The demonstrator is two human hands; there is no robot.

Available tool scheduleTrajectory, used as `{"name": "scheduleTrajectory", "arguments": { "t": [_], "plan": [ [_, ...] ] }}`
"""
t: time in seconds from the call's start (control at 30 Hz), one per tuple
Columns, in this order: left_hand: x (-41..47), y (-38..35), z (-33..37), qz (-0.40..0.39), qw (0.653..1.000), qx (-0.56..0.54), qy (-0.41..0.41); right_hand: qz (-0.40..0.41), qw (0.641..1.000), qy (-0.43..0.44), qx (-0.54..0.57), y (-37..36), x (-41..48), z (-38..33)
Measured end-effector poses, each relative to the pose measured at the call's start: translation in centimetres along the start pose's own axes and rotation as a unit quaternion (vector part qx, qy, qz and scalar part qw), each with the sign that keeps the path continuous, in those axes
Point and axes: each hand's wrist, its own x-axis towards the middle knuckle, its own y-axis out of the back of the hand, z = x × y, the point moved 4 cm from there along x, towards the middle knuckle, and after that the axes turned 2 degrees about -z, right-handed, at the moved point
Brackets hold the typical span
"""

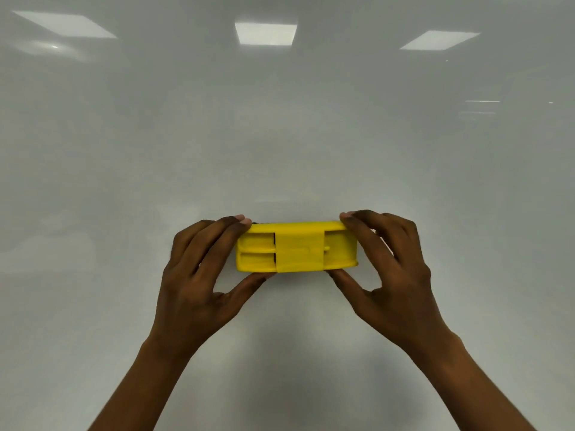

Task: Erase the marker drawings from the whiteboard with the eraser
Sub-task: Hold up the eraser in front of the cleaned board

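A yellow plastic eraser (297, 247) lies lengthwise against the whiteboard (280, 135), its ribbed back facing me. My left hand (202, 275) grips its left end, fingers over the top edge and thumb under the bottom edge. My right hand (389, 269) grips the right end the same way. A thin dark strip shows along the eraser's top edge. No marker drawing is visible on the board surface around the eraser.
The glossy white board fills the whole view. Reflections of three ceiling light panels (266, 33) show near the top, and fainter reflections lie at the right edge. No board frame or tray is in sight.
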Motion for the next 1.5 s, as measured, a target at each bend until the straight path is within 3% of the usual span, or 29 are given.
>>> {"name": "scheduleTrajectory", "arguments": {
  "t": [0.4,0.7,1.17,1.5],
  "plan": [
    [-6.4,-0.1,2.4,-0.062,0.993,-0.039,0.091,-0.016,0.995,-0.091,0.030,-2.3,-6.9,-1.1],
    [-16.8,-1.2,5.7,-0.125,0.965,-0.103,0.204,-0.084,0.984,-0.146,0.053,-5.7,-16.8,-3.1],
    [-33.7,-4.9,9.2,-0.206,0.863,-0.215,0.409,-0.201,0.945,-0.242,0.090,-12.6,-32.5,-4.9],
    [-46.3,-7.4,11.3,-0.320,0.795,-0.160,0.489,-0.350,0.866,-0.338,0.112,-15.6,-43.2,-6.5]
  ]
}}
